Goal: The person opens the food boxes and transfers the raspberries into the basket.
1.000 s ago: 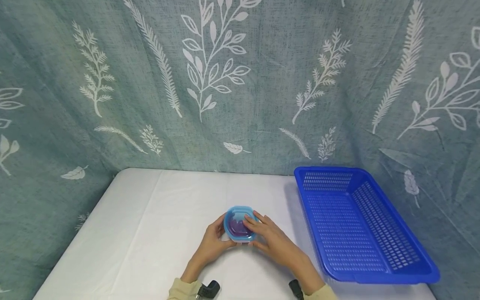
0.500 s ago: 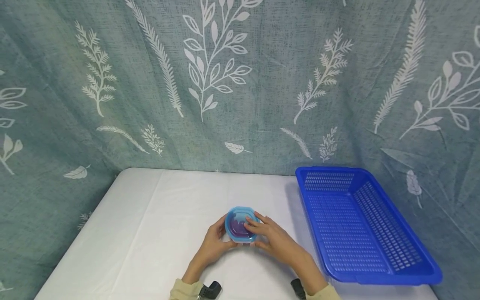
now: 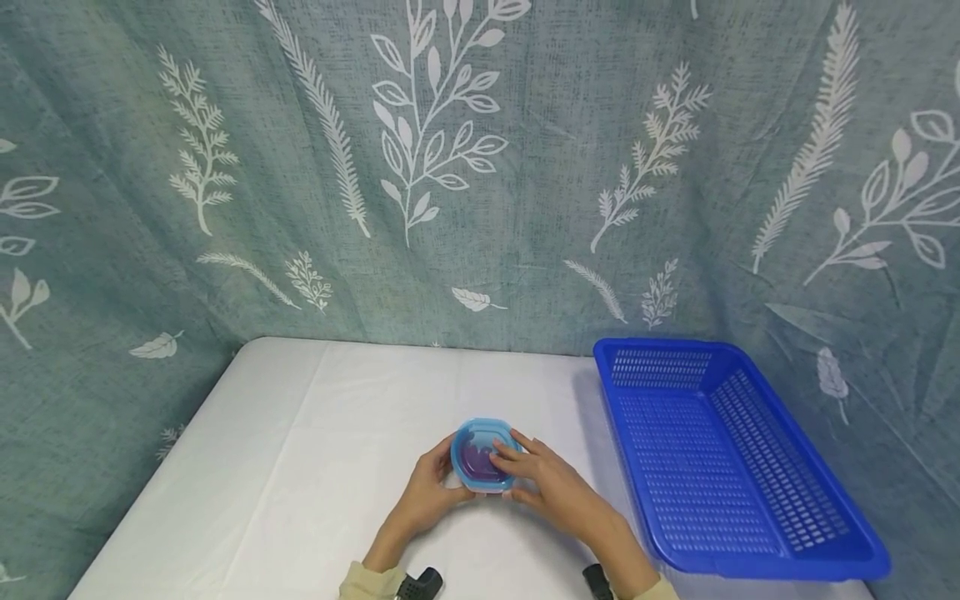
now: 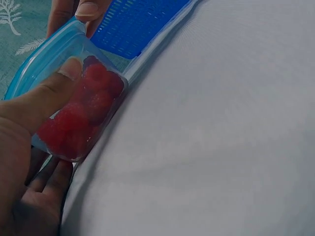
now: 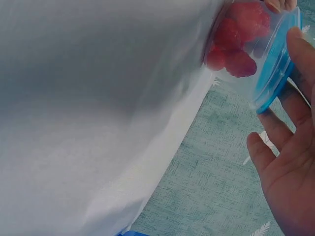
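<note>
A small clear food container (image 4: 114,73) with a blue translucent lid (image 3: 480,427) stands on the white-covered table, upright. Red raspberries (image 4: 78,118) fill much of it, looking purple through the lid from above. My left hand (image 3: 422,495) grips its left side, thumb on the near wall and fingers round the far side. From the right, my right hand (image 3: 558,493) holds the lid's edge: the thumb is at the near rim, and the other fingers spread over the top and far right rim. In the right wrist view the lid sits on the container.
A blue perforated plastic basket (image 3: 645,500) stands at the table's right side, beyond my right forearm. White cloth covers the table (image 3: 337,417). Behind it hangs a green curtain (image 3: 525,208) with white leaf prints.
</note>
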`<state>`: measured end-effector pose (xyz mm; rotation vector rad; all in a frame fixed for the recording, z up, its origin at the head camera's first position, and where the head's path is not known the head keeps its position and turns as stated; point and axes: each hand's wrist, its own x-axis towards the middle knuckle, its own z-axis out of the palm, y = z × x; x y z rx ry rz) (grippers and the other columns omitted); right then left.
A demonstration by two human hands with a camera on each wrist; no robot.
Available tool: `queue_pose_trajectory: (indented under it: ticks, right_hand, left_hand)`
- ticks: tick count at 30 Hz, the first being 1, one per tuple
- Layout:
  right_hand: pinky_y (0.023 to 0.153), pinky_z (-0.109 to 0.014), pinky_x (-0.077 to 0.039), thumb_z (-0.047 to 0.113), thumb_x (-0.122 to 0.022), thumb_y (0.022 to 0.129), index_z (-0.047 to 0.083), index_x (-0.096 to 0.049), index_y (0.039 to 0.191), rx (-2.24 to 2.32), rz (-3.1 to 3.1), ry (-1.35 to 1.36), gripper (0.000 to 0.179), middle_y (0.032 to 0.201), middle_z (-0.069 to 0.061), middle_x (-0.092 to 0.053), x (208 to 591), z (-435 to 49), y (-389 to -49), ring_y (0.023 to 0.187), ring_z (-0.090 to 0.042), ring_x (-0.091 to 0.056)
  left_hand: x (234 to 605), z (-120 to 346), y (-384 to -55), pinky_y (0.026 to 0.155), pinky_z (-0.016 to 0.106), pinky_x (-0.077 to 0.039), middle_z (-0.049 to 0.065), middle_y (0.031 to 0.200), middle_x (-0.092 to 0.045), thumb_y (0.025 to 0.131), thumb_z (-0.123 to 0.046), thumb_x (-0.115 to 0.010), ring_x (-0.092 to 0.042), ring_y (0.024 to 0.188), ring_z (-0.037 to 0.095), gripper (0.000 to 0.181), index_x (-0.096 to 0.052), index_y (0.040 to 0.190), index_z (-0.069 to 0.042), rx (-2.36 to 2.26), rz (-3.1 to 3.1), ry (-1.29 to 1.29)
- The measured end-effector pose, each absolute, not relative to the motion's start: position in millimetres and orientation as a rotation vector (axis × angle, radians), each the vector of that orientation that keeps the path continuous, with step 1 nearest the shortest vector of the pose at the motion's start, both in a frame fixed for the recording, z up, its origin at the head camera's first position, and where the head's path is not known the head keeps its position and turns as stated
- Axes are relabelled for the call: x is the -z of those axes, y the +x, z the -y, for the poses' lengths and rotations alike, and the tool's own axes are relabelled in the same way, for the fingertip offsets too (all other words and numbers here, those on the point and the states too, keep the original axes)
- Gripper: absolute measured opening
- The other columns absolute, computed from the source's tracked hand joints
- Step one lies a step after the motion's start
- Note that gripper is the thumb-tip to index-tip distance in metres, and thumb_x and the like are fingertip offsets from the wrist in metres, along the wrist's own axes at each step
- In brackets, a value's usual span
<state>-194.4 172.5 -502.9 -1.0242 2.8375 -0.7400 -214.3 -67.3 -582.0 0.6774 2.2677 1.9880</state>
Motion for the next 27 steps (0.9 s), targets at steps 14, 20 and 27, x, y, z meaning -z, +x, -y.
queue_pose_trajectory:
  ticks: [14, 20, 27]
  right_hand:
    - [0.118, -0.057, -0.036, 0.017, -0.070, 0.095, 0.010, -0.055, 0.146, 0.768, -2.784, -1.014, 0.054, 0.155, -0.004, -0.049, 497.2, -171.6, -188.8, 0.152, -0.031, -0.031]
    - [0.118, -0.053, -0.038, 0.021, -0.068, 0.097, 0.012, -0.055, 0.147, 0.764, -2.835, -0.995, 0.052, 0.154, -0.001, -0.050, 498.0, -169.8, -187.6, 0.151, -0.028, -0.033]
    - [0.114, -0.052, -0.044, 0.011, -0.070, 0.095, 0.010, -0.060, 0.142, 0.728, -2.940, -1.067, 0.048, 0.148, -0.003, -0.057, 498.9, -168.9, -189.7, 0.145, -0.032, -0.043]
  left_hand:
    - [582.1, 66.8, -213.2, 0.119, 0.044, -0.036, 0.021, 0.155, -0.045, 0.077, -0.007, -0.084, -0.041, 0.145, 0.039, 0.092, -0.036, 0.155, 0.001, -1.969, -2.310, 0.685]
    - [581.1, 67.6, -213.1, 0.120, 0.041, -0.035, 0.015, 0.158, -0.044, 0.078, -0.007, -0.085, -0.040, 0.147, 0.032, 0.093, -0.035, 0.156, -0.003, -1.959, -2.291, 0.668]
    - [581.1, 66.5, -213.4, 0.120, 0.040, -0.036, 0.012, 0.158, -0.043, 0.079, -0.010, -0.086, -0.040, 0.147, 0.029, 0.094, -0.035, 0.157, -0.004, -1.951, -2.302, 0.679]
